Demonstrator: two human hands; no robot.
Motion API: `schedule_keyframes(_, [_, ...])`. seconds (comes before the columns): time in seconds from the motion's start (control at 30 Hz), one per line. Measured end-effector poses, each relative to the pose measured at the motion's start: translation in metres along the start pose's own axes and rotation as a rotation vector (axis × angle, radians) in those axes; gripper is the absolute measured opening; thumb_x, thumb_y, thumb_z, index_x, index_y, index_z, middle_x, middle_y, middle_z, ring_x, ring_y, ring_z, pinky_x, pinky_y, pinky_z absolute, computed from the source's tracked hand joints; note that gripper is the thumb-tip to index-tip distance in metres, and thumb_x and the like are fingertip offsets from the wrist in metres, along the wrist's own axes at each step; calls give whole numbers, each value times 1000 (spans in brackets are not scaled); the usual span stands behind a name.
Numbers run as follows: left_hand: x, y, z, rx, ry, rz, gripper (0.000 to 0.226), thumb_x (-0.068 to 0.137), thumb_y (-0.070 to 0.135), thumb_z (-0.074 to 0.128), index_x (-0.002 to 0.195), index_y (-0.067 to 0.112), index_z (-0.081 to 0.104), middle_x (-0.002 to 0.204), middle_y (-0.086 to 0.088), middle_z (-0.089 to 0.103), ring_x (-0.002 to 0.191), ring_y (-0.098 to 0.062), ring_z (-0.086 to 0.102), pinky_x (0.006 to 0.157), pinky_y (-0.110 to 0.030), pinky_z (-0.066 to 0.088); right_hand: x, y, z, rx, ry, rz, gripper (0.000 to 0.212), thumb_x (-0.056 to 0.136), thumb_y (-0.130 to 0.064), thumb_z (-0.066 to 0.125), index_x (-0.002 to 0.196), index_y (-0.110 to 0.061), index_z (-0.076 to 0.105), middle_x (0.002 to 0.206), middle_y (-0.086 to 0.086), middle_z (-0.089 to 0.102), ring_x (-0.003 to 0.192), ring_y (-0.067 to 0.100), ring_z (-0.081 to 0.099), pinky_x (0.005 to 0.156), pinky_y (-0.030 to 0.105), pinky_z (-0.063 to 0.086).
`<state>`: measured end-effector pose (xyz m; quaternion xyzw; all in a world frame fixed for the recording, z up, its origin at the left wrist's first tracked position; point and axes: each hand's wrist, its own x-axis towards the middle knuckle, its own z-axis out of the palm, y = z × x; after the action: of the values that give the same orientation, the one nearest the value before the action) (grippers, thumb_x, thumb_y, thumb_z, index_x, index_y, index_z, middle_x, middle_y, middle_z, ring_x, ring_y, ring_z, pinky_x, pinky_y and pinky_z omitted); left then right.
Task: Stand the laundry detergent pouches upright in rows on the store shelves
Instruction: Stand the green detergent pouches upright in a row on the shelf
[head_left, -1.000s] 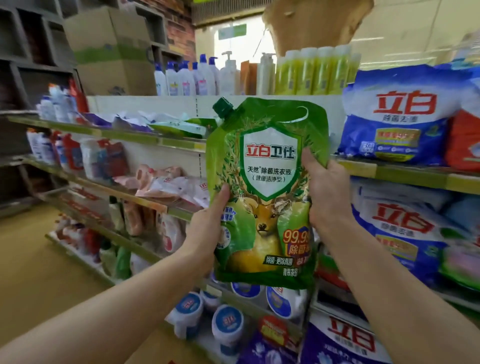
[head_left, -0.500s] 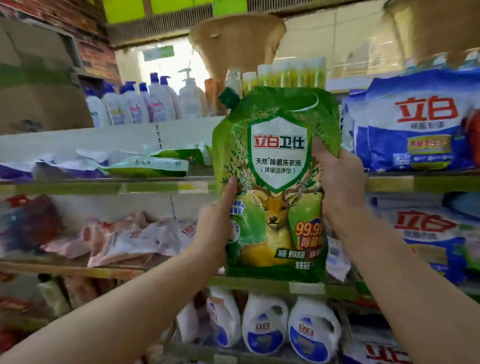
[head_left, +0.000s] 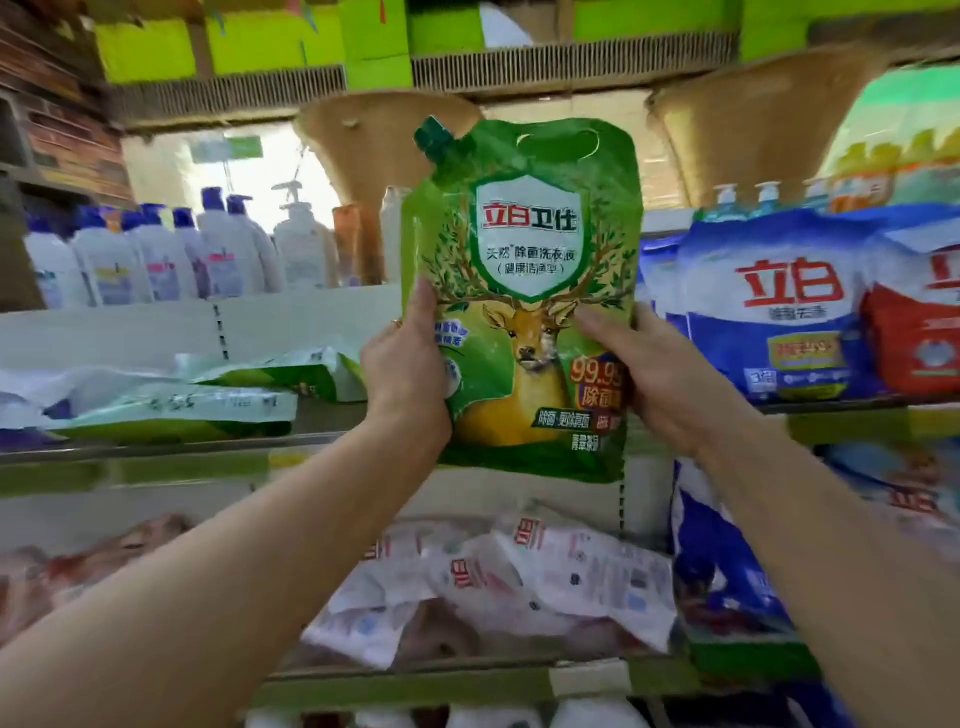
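Note:
A green detergent pouch (head_left: 524, 291) with a deer picture and a dark green spout cap is held upright in front of the upper shelf (head_left: 156, 457). My left hand (head_left: 410, 374) grips its lower left edge and my right hand (head_left: 649, 379) grips its lower right edge. The pouch's bottom hangs just below the level of the shelf's front edge. To the left, on that shelf, green and white pouches (head_left: 208, 395) lie flat. On the shelf below, pink and white pouches (head_left: 519, 582) lie in a loose heap.
Blue and white detergent bags (head_left: 779, 312) stand on the upper shelf at the right. White bottles with blue caps (head_left: 156, 254) line the top behind a white back panel. A red bag (head_left: 919, 332) sits at the far right. White jugs (head_left: 571, 719) show at the bottom.
Both hands have raised the pouch higher against the shelves, and their grip has shifted toward its lower edges. The view has tilted up and come closer to the shelf.

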<state>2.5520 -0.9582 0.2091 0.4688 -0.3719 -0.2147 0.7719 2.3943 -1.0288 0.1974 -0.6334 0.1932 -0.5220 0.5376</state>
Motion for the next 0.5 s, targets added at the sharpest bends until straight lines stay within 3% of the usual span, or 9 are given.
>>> schedule_keyframes(0.07, [14,6,21,-68,5,-23,36,88,45,55,67,16,56,47,3,60,31,-1,55,27,-11,37,25,-8,-9,12,36,-75,45,85,-22,61,126,-9,46,104,4,68,84,16,67,76,33,54])
schedule_keyframes(0.1, [24,5,31,-106,10,-23,36,86,47,57,72,15,59,55,2,63,39,-4,60,30,-12,40,38,-11,-13,7,34,-99,43,87,-20,60,126,-9,47,104,4,68,84,16,67,76,33,55])
schedule_keyframes(0.2, [41,8,44,-132,43,11,37,84,51,58,95,16,60,82,3,63,74,-11,63,54,-23,49,60,-19,-13,-18,80,-155,36,90,-22,57,122,-10,48,111,8,65,88,19,66,83,36,54])
schedule_keyframes(0.27, [53,7,51,-157,2,49,28,87,48,57,92,21,58,80,6,62,74,-10,63,60,-26,54,75,-23,-12,-45,174,-199,29,93,-27,53,118,-12,48,109,8,64,86,18,66,79,34,56])
schedule_keyframes(0.33, [65,3,60,-159,-46,46,35,86,50,56,93,16,63,86,-1,69,84,-20,70,76,-34,59,89,-25,-11,-63,254,-243,28,95,-31,48,117,-13,48,103,5,64,87,19,65,78,33,56])
schedule_keyframes(0.4, [88,-9,77,-147,-32,42,44,84,55,55,90,12,63,96,-8,70,94,-27,69,89,-41,56,113,-21,-19,-105,317,-269,31,95,-36,45,116,-13,49,105,7,63,98,25,63,86,39,53])
schedule_keyframes(0.5, [114,-24,92,-121,-64,38,49,86,56,52,94,9,62,87,-6,68,82,-22,66,77,-34,56,140,-8,-29,-134,345,-300,32,97,-38,41,115,-12,48,103,3,58,98,20,57,82,32,47])
